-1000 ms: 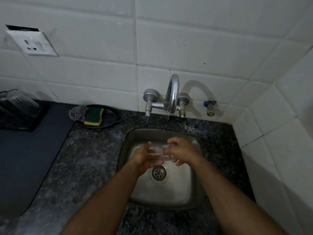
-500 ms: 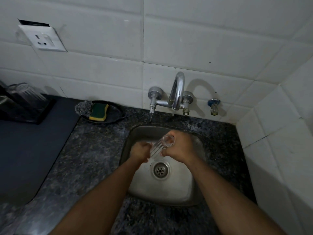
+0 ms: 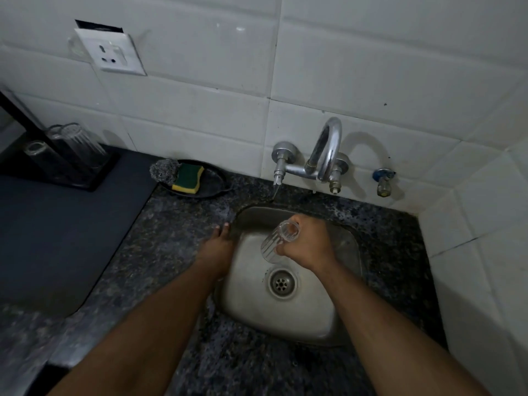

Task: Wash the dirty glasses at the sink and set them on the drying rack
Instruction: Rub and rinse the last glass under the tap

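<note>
Your right hand [image 3: 307,247] grips ribbed glass [image 3: 275,244] tilted over sink [image 3: 285,318]; left hand [image 3: 218,250] flat at sink's left rim, fingers straight

A green-and-yellow rectangular sponge [image 3: 188,178] and grey steel-wool scourer [image 3: 165,170] lie touching on a black oval dish [image 3: 213,184]; a white wall socket [image 3: 111,54] sits above.

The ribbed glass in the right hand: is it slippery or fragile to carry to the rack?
The ribbed glass, clear and thin-looking, is probably fragile against the steel sink. Held over the sink by the right hand, it is likely wet and slippery, though its ribs may help. Laid sideways, its round body would probably roll.
</note>
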Demonstrator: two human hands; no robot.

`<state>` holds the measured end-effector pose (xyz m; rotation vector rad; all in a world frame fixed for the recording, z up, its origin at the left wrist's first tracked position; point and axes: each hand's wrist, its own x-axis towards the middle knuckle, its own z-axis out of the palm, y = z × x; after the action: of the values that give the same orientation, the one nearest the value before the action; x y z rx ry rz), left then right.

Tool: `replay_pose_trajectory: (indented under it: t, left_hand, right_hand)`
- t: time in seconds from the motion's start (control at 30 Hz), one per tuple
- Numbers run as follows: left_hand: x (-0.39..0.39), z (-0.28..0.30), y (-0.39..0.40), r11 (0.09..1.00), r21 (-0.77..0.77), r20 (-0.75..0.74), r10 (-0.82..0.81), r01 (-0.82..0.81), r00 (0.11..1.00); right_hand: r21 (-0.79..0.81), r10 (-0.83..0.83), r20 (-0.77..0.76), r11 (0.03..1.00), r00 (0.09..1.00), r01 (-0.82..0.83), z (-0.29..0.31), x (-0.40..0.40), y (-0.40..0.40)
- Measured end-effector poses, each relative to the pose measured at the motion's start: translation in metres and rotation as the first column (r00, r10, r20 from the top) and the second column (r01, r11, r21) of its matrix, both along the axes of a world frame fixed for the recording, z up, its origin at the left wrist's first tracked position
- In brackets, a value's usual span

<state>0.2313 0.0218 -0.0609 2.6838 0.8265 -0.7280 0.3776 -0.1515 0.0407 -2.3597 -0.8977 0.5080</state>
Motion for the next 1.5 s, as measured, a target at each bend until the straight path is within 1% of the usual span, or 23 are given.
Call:
replay_pose_trajectory:
  t: [0.1,0.23,0.47,0.73,0.87,1.17,1.5]
  left_hand:
    - [-0.001,0.006,0.000,1.000,0.007,-0.017,-0.020,0.020,1.000]
    - [0.000,0.006,-0.001,0.999,0.040,-0.029,-0.019,0.020,0.999]
    - [0.001,0.013,-0.001,0.996,0.069,-0.050,-0.045,0.048,0.998]
    - [0.005,0.009,-0.001,0.995,0.084,-0.085,-0.041,0.048,0.996]
    - [0.007,0.008,0.000,0.998,0.059,-0.092,-0.028,0.034,0.995]
    - [0.007,0.011,0.000,0.998,0.061,-0.109,-0.016,0.023,0.994]
    - [0.007,0.013,-0.002,0.996,0.076,-0.124,-0.046,0.055,0.991]
  right_hand:
    - [0.026,0.022,0.023,0.999,0.999,-0.023,0.003,-0.004,0.006]
    - [0.011,0.048,0.051,0.999,0.998,-0.048,0.007,-0.007,0.013]
    - [0.001,0.042,0.097,0.999,0.994,-0.042,0.009,-0.002,0.016]
    - [0.017,0.043,0.092,0.999,0.995,-0.045,0.009,0.002,0.018]
    - [-0.003,0.045,0.097,0.999,0.994,-0.045,0.006,0.001,0.018]
    - [-0.030,0.048,0.092,0.999,0.995,-0.046,0.006,0.000,0.017]
    - [-0.021,0.059,0.080,0.998,0.995,-0.058,0.003,-0.003,0.016]
